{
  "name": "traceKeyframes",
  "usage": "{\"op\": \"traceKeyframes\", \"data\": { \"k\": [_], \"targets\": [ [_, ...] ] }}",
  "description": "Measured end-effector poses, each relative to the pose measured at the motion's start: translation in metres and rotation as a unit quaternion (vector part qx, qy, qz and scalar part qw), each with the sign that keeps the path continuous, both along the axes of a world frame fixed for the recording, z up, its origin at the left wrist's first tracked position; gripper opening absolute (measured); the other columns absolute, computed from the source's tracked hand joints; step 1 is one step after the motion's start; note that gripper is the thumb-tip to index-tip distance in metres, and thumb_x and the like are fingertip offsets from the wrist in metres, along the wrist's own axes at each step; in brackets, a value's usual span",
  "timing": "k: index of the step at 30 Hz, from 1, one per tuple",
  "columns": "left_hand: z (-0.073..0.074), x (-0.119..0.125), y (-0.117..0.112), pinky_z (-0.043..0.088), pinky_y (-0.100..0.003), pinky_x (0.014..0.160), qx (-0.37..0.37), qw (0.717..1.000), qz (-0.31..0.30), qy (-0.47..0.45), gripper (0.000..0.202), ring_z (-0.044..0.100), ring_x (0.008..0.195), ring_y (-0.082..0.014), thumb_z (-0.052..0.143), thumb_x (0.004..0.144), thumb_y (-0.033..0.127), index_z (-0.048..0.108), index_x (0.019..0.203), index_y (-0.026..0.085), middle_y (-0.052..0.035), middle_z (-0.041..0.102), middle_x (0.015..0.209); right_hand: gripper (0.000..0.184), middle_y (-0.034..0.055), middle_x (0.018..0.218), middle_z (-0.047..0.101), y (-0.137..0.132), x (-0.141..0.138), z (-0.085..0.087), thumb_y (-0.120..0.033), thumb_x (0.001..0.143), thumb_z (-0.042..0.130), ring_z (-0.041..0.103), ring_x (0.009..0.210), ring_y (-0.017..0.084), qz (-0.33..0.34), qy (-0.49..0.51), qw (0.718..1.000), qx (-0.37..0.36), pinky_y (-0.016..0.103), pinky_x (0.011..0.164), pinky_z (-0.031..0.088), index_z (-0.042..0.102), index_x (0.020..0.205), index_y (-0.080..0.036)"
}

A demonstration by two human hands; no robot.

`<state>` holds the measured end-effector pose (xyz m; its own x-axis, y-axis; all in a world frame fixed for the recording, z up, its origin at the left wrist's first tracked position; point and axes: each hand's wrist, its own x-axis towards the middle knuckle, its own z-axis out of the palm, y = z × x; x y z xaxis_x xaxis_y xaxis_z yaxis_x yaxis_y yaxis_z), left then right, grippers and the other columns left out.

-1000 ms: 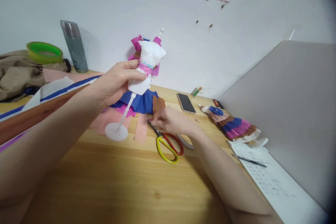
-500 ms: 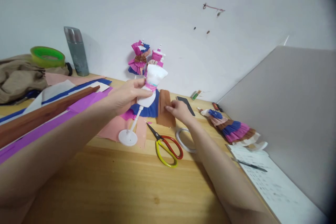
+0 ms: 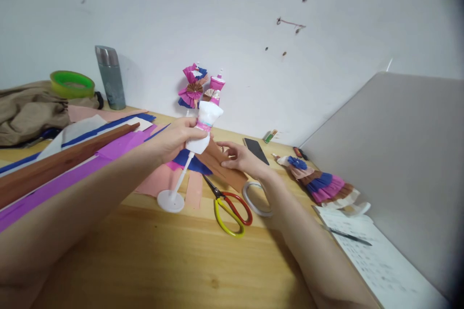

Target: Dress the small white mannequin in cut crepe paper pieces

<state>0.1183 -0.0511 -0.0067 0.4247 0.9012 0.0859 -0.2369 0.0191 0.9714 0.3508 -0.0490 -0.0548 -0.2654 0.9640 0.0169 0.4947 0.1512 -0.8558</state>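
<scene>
Wood tbl (image 3: 155,260); L hand (image 3: 177,137) grips wht mannequin (image 3: 209,113); R hand (image 3: 242,158) half-spread on brn paper (image 3: 231,178).

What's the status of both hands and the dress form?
Left hand gripping white dress form at waist, form tilted. Right hand loosely at brown strip. Scissors lying close by.

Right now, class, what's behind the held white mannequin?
Partly visible: a magenta mannequin, brown crepe paper and blue crepe paper. Whatever the white mannequin covers is hidden.
</scene>
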Motion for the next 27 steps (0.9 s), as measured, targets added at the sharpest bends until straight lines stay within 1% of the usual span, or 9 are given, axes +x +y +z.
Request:
{"op": "traceKeyframes", "data": {
  "k": [3, 5, 7, 9, 12, 17, 19, 22, 27],
  "targets": [
    [0.000, 0.001, -0.002, 0.040, -0.027, 0.059, -0.009, 1.000, -0.012, 0.021, 0.020, 0.058, 0.062, -0.0148, 0.076, 0.063, 0.022, 0.069, 0.076, 0.009, -0.0078, 0.067, 0.070, 0.068, 0.0002, 0.079, 0.065, -0.005, -0.003, 0.005, -0.028, 0.069, 0.076, 0.060, 0.074, 0.017, -0.003, -0.061, 0.998, 0.002, 0.033, 0.074, 0.047, 0.057, 0.133, -0.015],
    [0.001, 0.002, -0.004, 0.041, -0.027, 0.060, -0.019, 0.999, -0.015, 0.027, 0.018, 0.059, 0.062, -0.0143, 0.074, 0.064, 0.019, 0.067, 0.078, 0.010, -0.0067, 0.067, 0.071, 0.065, 0.0017, 0.081, 0.063, -0.009, -0.003, 0.011, -0.032, 0.075, 0.071, 0.058, 0.072, 0.016, -0.006, -0.085, 0.996, 0.018, 0.031, 0.070, 0.045, 0.056, 0.135, -0.014],
    [0.002, 0.004, -0.004, 0.043, -0.027, 0.063, -0.029, 0.999, -0.008, 0.031, 0.020, 0.061, 0.064, -0.0148, 0.073, 0.063, 0.017, 0.066, 0.081, 0.011, -0.0063, 0.068, 0.073, 0.061, 0.0012, 0.080, 0.062, -0.011, 0.000, 0.017, -0.031, 0.076, 0.069, 0.055, 0.069, 0.014, -0.011, -0.085, 0.996, 0.040, 0.029, 0.066, 0.043, 0.057, 0.133, -0.014],
    [0.001, 0.004, -0.003, 0.046, -0.028, 0.065, -0.038, 0.999, 0.009, 0.034, 0.025, 0.063, 0.066, -0.0158, 0.074, 0.061, 0.017, 0.064, 0.084, 0.012, -0.0061, 0.069, 0.075, 0.059, -0.0006, 0.075, 0.060, -0.012, 0.004, 0.021, -0.028, 0.074, 0.069, 0.052, 0.066, 0.013, -0.008, -0.075, 0.995, 0.058, 0.028, 0.064, 0.041, 0.060, 0.130, -0.013],
    [-0.004, 0.001, 0.004, 0.047, -0.029, 0.066, -0.032, 0.997, 0.050, 0.039, 0.029, 0.063, 0.066, -0.0159, 0.077, 0.059, 0.019, 0.065, 0.085, 0.014, -0.0046, 0.068, 0.073, 0.061, -0.0032, 0.070, 0.056, -0.014, 0.010, 0.026, -0.027, 0.071, 0.072, 0.049, 0.062, 0.012, 0.012, -0.045, 0.998, 0.052, 0.027, 0.061, 0.040, 0.061, 0.129, -0.012],
    [-0.018, -0.004, 0.021, 0.050, -0.029, 0.066, -0.037, 0.993, 0.102, 0.041, 0.023, 0.065, 0.068, -0.0174, 0.076, 0.063, 0.019, 0.067, 0.084, 0.015, -0.0059, 0.070, 0.078, 0.064, -0.0029, 0.075, 0.061, -0.026, 0.011, 0.040, -0.024, 0.067, 0.078, 0.056, 0.067, 0.012, 0.051, 0.044, 0.997, 0.026, 0.025, 0.062, 0.046, 0.061, 0.128, -0.017],
    [-0.021, -0.005, 0.024, 0.051, -0.030, 0.066, -0.043, 0.994, 0.096, 0.033, 0.024, 0.067, 0.071, -0.0190, 0.077, 0.063, 0.018, 0.069, 0.086, 0.015, -0.0074, 0.072, 0.081, 0.060, 0.0002, 0.083, 0.067, -0.031, 0.009, 0.044, -0.024, 0.066, 0.080, 0.061, 0.073, 0.013, 0.057, 0.086, 0.994, 0.024, 0.026, 0.065, 0.050, 0.064, 0.124, -0.018],
    [-0.021, -0.004, 0.023, 0.052, -0.029, 0.068, -0.042, 0.997, 0.061, 0.020, 0.026, 0.068, 0.077, -0.0208, 0.079, 0.066, 0.024, 0.070, 0.089, 0.014, -0.0103, 0.073, 0.087, 0.051, 0.0037, 0.093, 0.073, -0.036, 0.006, 0.048, -0.028, 0.064, 0.084, 0.066, 0.078, 0.016, 0.027, 0.140, 0.989, 0.028, 0.027, 0.067, 0.054, 0.070, 0.112, -0.019],
    [-0.016, 0.003, 0.011, 0.054, -0.033, 0.074, -0.066, 0.998, 0.002, -0.015, 0.032, 0.069, 0.087, -0.0247, 0.072, 0.078, 0.042, 0.070, 0.093, 0.014, -0.0130, 0.075, 0.095, 0.038, 0.0014, 0.079, 0.074, -0.038, -0.001, 0.048, -0.037, 0.059, 0.087, 0.065, 0.064, 0.014, -0.019, 0.219, 0.975, -0.008, 0.026, 0.060, 0.053, 0.073, 0.089, -0.019]
  ]
}}
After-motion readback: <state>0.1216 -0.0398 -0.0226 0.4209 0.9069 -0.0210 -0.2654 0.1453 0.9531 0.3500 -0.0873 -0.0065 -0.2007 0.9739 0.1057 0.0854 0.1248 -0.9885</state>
